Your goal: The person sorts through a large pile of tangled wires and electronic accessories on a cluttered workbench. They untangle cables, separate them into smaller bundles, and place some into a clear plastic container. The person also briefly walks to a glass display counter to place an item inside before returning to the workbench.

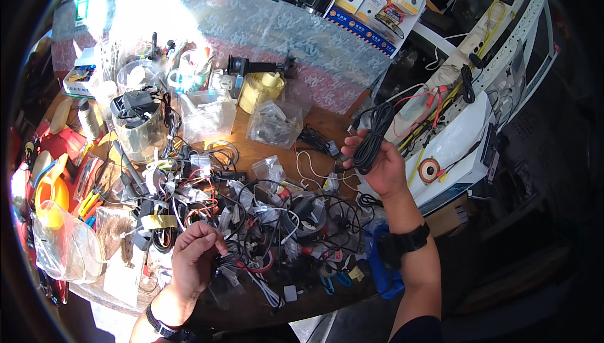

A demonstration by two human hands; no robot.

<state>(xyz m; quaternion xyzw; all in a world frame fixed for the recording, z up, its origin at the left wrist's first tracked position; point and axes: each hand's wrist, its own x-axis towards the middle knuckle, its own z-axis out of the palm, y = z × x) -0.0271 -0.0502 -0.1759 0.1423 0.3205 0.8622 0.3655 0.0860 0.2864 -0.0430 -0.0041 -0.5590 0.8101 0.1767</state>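
A wooden bench [242, 148], crowded w/ wires, is seen from above. A black cable coil [375, 135] is held upright in the R hand [385, 170], fingers & thumb curled round it, at the bench's R side, above the tangled cable pile [302, 211]. The L hand [192, 261] is half-curled at the pile's near L edge; whether a lead is pinched there can't be told. For good handling, the coil should prob. be gripped round its middle so no loops are shed; any lead is best eased from the pile slowly, as snags are likely. Containers, at back: black adapters are held in a clear round tub [139, 145]; greyish parts in a clear bin [272, 136]; pale contents, too hazy to ID, in a 2nd bin [204, 130] to its L.
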